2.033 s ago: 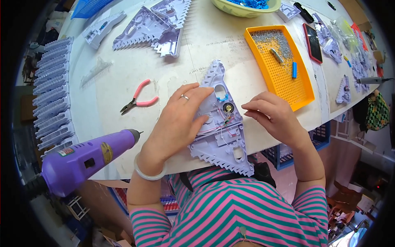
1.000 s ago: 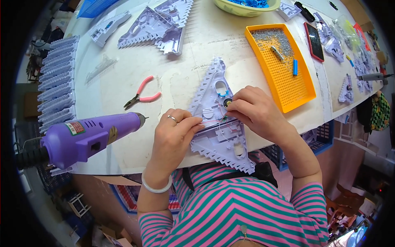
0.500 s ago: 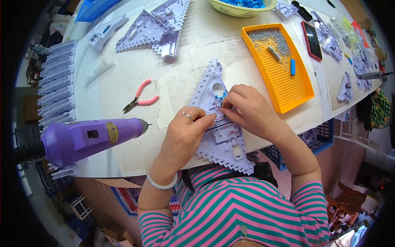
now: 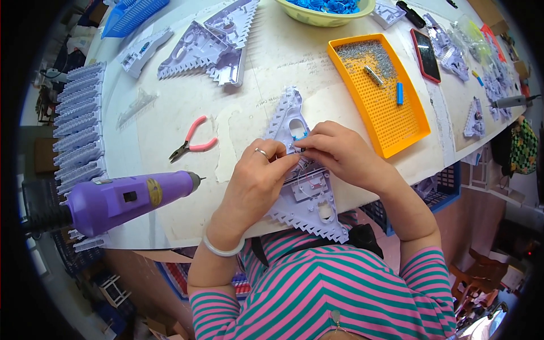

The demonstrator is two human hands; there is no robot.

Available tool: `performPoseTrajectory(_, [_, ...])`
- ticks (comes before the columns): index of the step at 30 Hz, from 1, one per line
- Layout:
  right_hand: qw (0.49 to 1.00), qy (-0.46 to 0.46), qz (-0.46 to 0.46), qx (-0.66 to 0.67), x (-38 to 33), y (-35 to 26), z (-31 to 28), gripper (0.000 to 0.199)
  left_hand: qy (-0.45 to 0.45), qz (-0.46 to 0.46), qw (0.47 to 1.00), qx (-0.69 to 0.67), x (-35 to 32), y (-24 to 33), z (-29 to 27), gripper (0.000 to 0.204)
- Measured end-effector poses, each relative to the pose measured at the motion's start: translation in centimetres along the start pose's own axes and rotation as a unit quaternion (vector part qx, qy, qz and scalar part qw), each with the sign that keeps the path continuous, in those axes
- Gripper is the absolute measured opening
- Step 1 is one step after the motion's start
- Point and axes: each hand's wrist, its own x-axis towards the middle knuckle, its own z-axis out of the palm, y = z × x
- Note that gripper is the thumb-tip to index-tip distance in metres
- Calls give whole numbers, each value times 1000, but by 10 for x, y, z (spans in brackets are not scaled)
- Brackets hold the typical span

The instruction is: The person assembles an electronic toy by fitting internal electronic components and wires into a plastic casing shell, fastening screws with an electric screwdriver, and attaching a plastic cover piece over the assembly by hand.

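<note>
A pale lavender, saw-edged plastic shell [image 4: 310,205] lies in front of me with its hollow inner side up, its lower end by the table's front edge. Thin wires and small fittings show inside it, with a small blue piece [image 4: 299,136] beside its upper oval opening. My left hand [image 4: 256,173] and my right hand [image 4: 341,154] meet over its middle. Both have thumb and forefinger pinched together, tips nearly touching around something small and dark. The fingers hide most of that part, so its kind is unclear.
Pink-handled pliers [image 4: 194,144] lie left of the shell. A purple power screwdriver [image 4: 133,199] juts in from the left. An orange tray [image 4: 396,131] holds screws, a blue cylinder and a metal one. Farther back are similar shells [image 4: 207,48], a yellow bowl [image 4: 326,18] and a phone [image 4: 425,55].
My hands have drawn closer together and shifted slightly up the shell. The red wires that showed between them are now mostly covered by my fingers.
</note>
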Motion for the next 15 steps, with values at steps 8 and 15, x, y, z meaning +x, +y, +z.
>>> performPoseTrajectory(8, [1000, -27, -5, -16, -17, -4, -22, 18, -5, 9, 999, 36, 2, -4, 2, 19])
performPoseTrajectory(15, [996, -25, -31, -83, -7, -13, -14, 16, 13, -14, 999, 47, -1, -5, 8, 17])
